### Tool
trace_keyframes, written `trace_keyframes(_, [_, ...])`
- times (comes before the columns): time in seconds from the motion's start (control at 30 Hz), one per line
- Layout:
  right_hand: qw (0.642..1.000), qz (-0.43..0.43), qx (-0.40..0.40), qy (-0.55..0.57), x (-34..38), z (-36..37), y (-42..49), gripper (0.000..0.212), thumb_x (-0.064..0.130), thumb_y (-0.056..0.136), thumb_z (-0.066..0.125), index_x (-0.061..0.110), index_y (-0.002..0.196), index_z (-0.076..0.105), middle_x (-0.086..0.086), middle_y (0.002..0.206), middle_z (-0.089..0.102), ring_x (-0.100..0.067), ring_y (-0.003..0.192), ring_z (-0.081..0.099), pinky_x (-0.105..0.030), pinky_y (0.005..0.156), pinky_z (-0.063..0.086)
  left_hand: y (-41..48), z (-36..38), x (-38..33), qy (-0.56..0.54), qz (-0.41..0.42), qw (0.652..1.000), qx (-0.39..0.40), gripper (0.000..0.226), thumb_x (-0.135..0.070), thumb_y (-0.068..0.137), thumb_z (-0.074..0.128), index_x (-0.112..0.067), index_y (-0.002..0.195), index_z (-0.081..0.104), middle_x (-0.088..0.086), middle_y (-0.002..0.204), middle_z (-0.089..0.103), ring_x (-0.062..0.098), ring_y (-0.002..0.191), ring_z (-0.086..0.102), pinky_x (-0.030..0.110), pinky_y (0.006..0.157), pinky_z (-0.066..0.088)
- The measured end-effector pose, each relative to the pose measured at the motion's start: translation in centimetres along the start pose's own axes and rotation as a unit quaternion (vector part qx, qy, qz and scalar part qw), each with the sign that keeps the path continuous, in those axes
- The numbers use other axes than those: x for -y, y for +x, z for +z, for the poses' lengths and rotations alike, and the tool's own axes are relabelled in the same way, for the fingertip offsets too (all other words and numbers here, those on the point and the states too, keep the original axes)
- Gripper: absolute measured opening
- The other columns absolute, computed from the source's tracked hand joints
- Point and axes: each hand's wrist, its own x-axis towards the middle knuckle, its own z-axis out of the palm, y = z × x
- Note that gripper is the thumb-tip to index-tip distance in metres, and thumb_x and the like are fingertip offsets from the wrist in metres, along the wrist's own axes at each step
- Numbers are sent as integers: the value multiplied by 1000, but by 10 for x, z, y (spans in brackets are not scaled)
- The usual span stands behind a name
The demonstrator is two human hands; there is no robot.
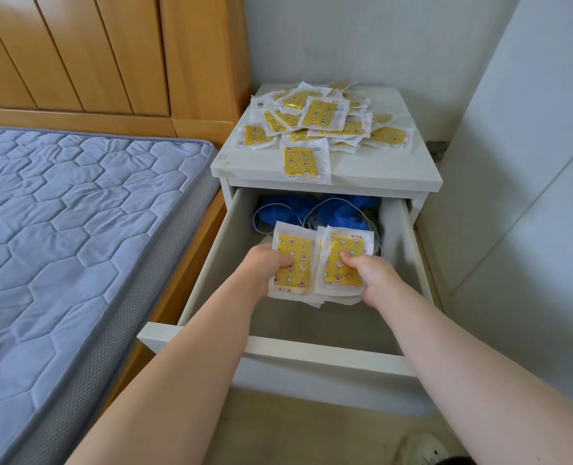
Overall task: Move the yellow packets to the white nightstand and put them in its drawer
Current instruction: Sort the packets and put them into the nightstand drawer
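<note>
Inside the open drawer (pixel 312 355), low over its floor: left hand (pixel 265 266) curled round a first stack (pixel 293 260) of yellow packets, thumb on top; right hand (pixel 374 276) pinching a second stack (pixel 344 260) just beside it, edges touching. Looks like more loose packets lie beneath both, though hard to tell how many. Behind, at the back of the drawer, some crumpled blue material (pixel 339 209) and a thin white cord (pixel 308 213). Above, on the nightstand top (pixel 379 172), a big heap of packets (pixel 322 119) not yet put away, plus a single packet (pixel 303 162) near the front edge. To the left, a quilted blue mattress (pixel 77 213).

Judging by this: midway through the putting-in step, far from finished. Next calls for releasing both stacks flat on the drawer floor, clear of the cord, then reaching up for another handful from the heap.
</note>
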Motion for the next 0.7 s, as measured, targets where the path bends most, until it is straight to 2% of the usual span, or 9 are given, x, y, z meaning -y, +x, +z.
trace_keyframes(0.1, [998,28,40,45,0,-1,-2,17,9,87,65,9,104,62,-13,100,69,-31,88,66,-46,70,54,2,-1,1,-29,18,999,-1,30,3,89,60,-13,114,63,8,105,71,26,92,69,43,66,57])
trace_keyframes(0.23, [995,25,91,35,1,3,-6,15,8,91,60,10,105,62,-13,102,69,-30,89,66,-44,67,53,-1,1,1,-27,20,999,18,33,5,88,60,-10,117,62,8,105,70,26,91,69,42,64,56])
trace_keyframes(0.33, [997,10,81,0,1,5,-8,17,8,89,62,8,106,62,-14,102,69,-30,88,67,-46,70,54,-2,2,1,-28,3,999,34,34,6,89,57,-10,119,60,11,108,69,29,94,68,47,70,56])
trace_keyframes(0.43, [998,-11,62,-31,2,5,-8,17,8,87,65,8,104,63,-14,101,70,-31,91,67,-49,80,54,-4,4,0,-52,-12,998,35,26,-5,94,56,-13,119,58,12,108,69,30,97,68,50,76,55])
trace_keyframes(0.5, [997,-15,61,-41,2,6,-9,12,6,87,64,8,99,63,-12,98,69,-31,90,66,-47,78,53,-5,4,0,-47,-10,999,16,26,-10,94,57,-11,120,58,11,106,69,29,95,68,46,71,55])
trace_keyframes(0.57, [998,-18,49,-46,1,6,-8,16,5,87,65,6,102,62,-13,98,68,-31,90,66,-45,76,53,-6,2,1,-29,-3,1000,-9,29,-10,93,59,-8,122,58,11,106,69,28,94,68,47,75,55])
trace_keyframes(0.63, [999,-10,25,-43,-1,4,-4,24,5,85,67,5,109,61,-14,103,67,-32,93,66,-47,81,53,-5,1,2,-21,-2,999,-38,31,-10,92,61,-7,122,58,10,104,69,28,93,69,50,80,55])
trace_keyframes(0.7, [999,9,0,-36,-3,2,2,30,6,83,69,6,112,60,-14,106,67,-33,95,66,-51,87,53,-2,0,2,-9,-4,998,-64,31,-12,92,62,-9,122,57,8,104,69,27,92,69,48,77,55])
